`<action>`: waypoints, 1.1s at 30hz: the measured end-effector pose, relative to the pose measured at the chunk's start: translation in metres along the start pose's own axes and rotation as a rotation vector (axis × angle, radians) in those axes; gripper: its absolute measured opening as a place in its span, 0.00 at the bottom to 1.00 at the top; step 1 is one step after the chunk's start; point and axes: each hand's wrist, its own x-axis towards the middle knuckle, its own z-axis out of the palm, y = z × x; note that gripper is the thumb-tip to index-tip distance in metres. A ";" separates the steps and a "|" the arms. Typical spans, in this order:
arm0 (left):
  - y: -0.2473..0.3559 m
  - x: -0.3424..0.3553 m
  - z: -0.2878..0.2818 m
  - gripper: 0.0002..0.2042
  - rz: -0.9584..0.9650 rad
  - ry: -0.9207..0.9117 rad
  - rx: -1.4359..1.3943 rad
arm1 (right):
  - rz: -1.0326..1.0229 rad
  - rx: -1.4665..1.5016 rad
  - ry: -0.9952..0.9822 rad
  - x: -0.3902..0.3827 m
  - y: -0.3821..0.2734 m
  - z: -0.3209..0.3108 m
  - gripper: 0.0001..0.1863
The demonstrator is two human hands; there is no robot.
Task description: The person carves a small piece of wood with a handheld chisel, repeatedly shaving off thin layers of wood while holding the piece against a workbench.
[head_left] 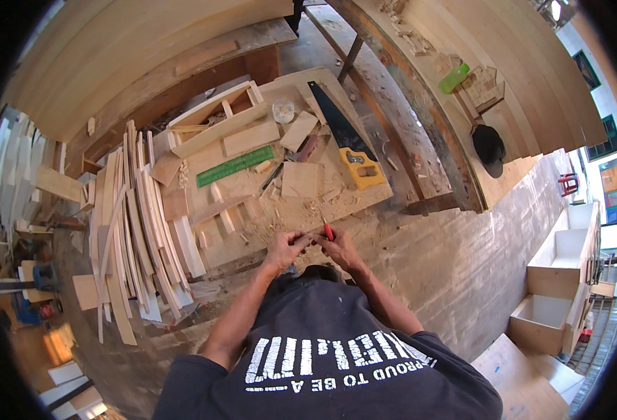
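Close together at the near edge of the wooden work board (364, 201) are both my hands. My right hand (340, 249) is closed round a slim red-handled tool (328, 232), its thin tip pointing away from me; its exact kind is too small to tell. The fingers of my left hand (285, 252) are pinched together beside it, and whatever they hold is too small to make out. Wood shavings (270, 222) lie just beyond my hands. Farther in are a square wood piece (302, 180), a green ruler (235, 166) and a handsaw (361, 168) with a yellow handle.
Long wood strips (137, 224) are piled at the left. A wooden frame box (217, 119) and a clear round container (283, 110) sit at the board's far side. On the right-hand bench are a green bottle (454, 78) and a dark cap (489, 148). Open boxes (543, 311) stand far right.
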 end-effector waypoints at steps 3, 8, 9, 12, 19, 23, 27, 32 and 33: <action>-0.003 -0.020 0.019 0.15 -0.039 -0.022 0.120 | 0.168 0.104 -0.115 -0.020 -0.001 -0.012 0.12; -0.042 -0.025 0.044 0.16 -0.063 -0.048 -0.259 | 0.212 0.009 0.008 -0.015 0.059 -0.027 0.14; -0.044 -0.028 0.045 0.16 -0.069 -0.007 -0.318 | 0.158 -0.092 0.076 -0.008 0.069 -0.032 0.15; -0.035 -0.040 0.041 0.18 -0.046 0.103 -0.426 | -0.007 -0.306 0.182 0.011 0.059 -0.051 0.17; -0.032 -0.044 -0.001 0.23 0.123 0.225 -0.605 | -0.351 -0.702 0.346 0.110 0.006 -0.053 0.24; -0.013 -0.041 -0.029 0.25 0.211 0.336 -0.527 | -0.360 -0.712 0.436 0.157 0.003 -0.035 0.28; -0.008 -0.046 -0.051 0.24 0.208 0.402 -0.465 | -0.329 -0.667 0.406 0.158 -0.021 -0.013 0.27; -0.002 -0.051 -0.074 0.23 0.219 0.425 -0.459 | -0.220 -0.406 0.308 0.134 -0.031 0.000 0.24; -0.001 -0.048 -0.076 0.22 0.228 0.413 -0.450 | -0.319 -0.269 0.258 0.128 -0.017 0.001 0.25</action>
